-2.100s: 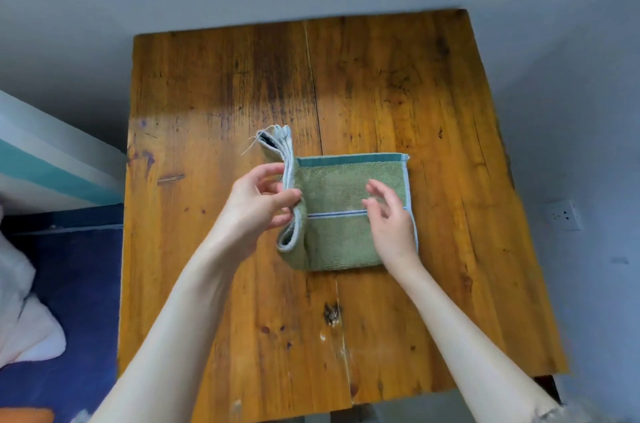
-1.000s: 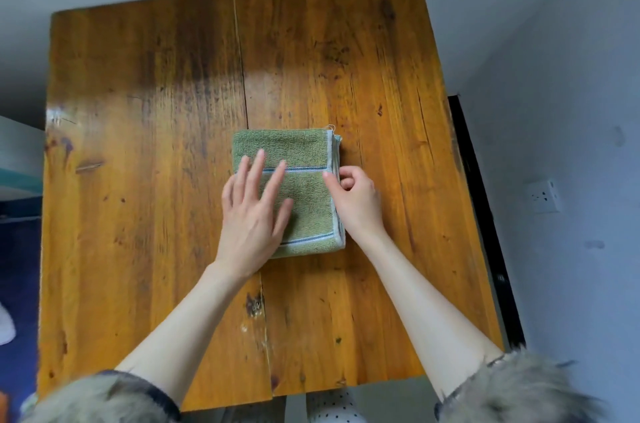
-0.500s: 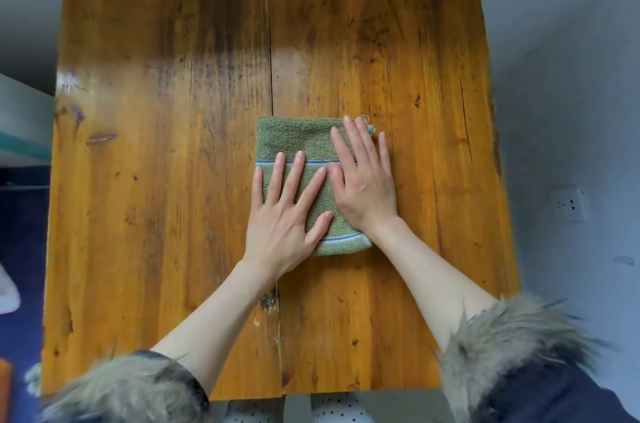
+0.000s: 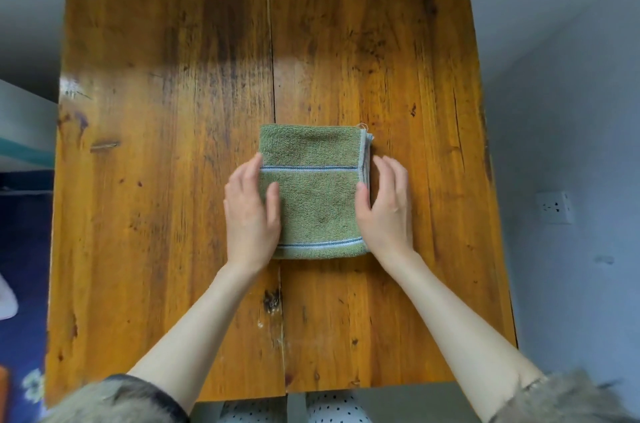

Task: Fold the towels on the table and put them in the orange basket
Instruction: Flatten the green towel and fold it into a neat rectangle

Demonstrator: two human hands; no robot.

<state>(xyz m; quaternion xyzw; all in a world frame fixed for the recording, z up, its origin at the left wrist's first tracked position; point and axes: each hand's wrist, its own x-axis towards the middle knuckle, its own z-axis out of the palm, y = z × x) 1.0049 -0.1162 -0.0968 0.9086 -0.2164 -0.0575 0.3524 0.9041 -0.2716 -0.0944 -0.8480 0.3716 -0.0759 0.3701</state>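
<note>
Green towel [image 4: 313, 194] lies folded into a small thick square at centre frame, flat on the wooden table [image 4: 166, 111], blue stripes running across it. Left hand [image 4: 251, 214] sits against the towel's left edge, thumb laid on top, fingers at the side; right hand [image 4: 386, 204] mirrors it on the right edge, thumb on the cloth. Both hands bracket the towel and read as taking hold of its sides, though whether the fingers have slipped beneath cannot be told. Likely step: lifting the square to carry it off. Risk: layered edges show loose at the right side, with a stray thread at the upper right corner; a lift by the top layers alone would let the fold sag open or spill. A pinch on one side only would tilt it. The orange basket cannot be made out; only a sliver of orange at the lower left edge of frame, unidentifiable. Fur-trimmed sleeves are cut off along the bottom. No other towels in view.
</note>
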